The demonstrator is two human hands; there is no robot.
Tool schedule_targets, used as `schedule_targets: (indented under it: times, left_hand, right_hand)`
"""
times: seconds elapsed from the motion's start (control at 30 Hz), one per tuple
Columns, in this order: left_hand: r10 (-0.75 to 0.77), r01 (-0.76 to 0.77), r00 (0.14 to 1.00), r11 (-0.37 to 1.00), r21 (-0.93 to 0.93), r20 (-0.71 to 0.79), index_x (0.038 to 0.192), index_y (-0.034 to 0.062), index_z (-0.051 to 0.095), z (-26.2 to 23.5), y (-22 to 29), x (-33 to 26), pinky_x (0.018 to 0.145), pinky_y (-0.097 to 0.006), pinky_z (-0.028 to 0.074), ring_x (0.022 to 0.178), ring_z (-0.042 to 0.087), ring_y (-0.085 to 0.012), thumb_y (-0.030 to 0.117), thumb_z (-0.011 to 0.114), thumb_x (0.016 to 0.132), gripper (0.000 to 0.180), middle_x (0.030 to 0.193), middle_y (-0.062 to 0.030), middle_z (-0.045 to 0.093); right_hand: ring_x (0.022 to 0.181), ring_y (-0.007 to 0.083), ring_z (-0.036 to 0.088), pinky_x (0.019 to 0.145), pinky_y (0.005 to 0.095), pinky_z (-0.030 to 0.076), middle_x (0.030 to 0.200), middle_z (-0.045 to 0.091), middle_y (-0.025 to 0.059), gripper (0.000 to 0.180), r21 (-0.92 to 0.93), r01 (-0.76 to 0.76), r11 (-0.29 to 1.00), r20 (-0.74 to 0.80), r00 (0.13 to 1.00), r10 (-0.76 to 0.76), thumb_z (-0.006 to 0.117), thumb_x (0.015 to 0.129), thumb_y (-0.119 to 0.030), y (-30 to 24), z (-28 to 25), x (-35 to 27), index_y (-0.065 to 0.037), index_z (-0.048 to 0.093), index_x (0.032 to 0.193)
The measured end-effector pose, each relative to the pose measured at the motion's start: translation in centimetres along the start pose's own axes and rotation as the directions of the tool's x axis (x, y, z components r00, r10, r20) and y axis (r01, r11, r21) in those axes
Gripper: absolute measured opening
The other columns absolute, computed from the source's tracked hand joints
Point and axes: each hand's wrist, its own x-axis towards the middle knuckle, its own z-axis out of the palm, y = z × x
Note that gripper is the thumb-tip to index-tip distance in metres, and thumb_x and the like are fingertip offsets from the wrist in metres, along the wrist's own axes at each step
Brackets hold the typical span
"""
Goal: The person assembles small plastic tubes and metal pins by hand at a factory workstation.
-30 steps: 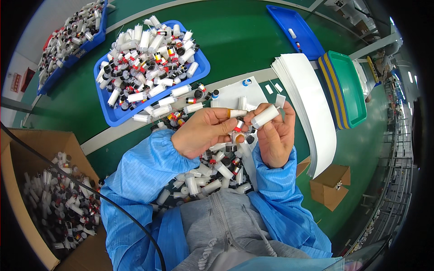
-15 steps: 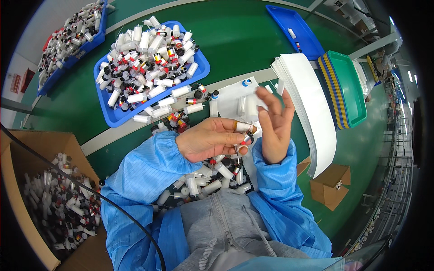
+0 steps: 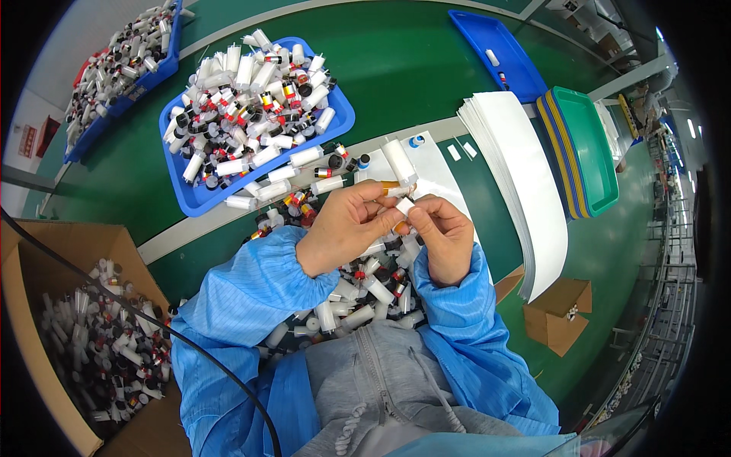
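Across the green desk (image 3: 426,68) the biggest things come first: a cardboard box (image 3: 46,305) at the person's left, filled with small capped vials, then a blue tray (image 3: 183,199) heaped with white-labelled vials, a second blue tray (image 3: 164,65) farther left, a fanned stack of white sheets (image 3: 525,175) and nested green trays (image 3: 586,145) to the right. Closer in, a loose pile of vials (image 3: 358,293) lies in the lap and along the desk edge. Above that pile the left hand (image 3: 346,225) pinches a small vial (image 3: 397,189) between thumb and fingers, closed on it — the right hand (image 3: 442,236) is closed too, its fingertips pinching a small white label (image 3: 405,207) that touches the vial's side. Both sit just in front of the chest, over the loose pile. The risk, as I judge it, lies in the pinch: the label could go on crooked or crease if the vial turns between the fingers, and a slipped vial would drop into the pile below and be hard to tell from the rest — the two hands crowd each other closely.
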Motion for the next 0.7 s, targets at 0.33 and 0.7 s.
schedule_targets:
  times: [0.33, 0.7]
  left_hand:
    - [0.373, -0.332, 0.927, 0.788, 0.518, 0.028, 0.097, -0.0093, 0.061, 0.0, -0.6, -0.1, 0.066, -0.023, 0.052, 0.080, 0.063, -0.0129, -0.002, 0.063, 0.088, 0.011, 0.108, -0.0080, 0.053]
    - [-0.085, 0.082, 0.972, 0.996, 0.020, 0.220, 0.109, -0.0032, 0.065, -1.5, 2.9, -0.4, 0.073, -0.029, 0.056, 0.083, 0.066, -0.0164, -0.002, 0.064, 0.087, 0.023, 0.121, -0.0148, 0.061]
  right_hand:
    - [0.077, 0.0153, 0.063, 0.072, 0.0268, 0.049, 0.082, 0.066, 0.0094, 0.007, -0.101, -0.029, 0.994, -0.069, 0.997, 0.023, 0.065, 0.088, -0.001, 0.8, 0.1, 0.0, 0.005, 0.066, 0.085]
    - [0.076, 0.0140, 0.062, 0.072, 0.0262, 0.050, 0.083, 0.065, 0.0100, 0.013, -0.099, 0.001, 0.995, 0.095, 0.995, 0.009, 0.067, 0.087, -0.002, 1.9, -0.9, 0.5, -0.001, 0.058, 0.077]
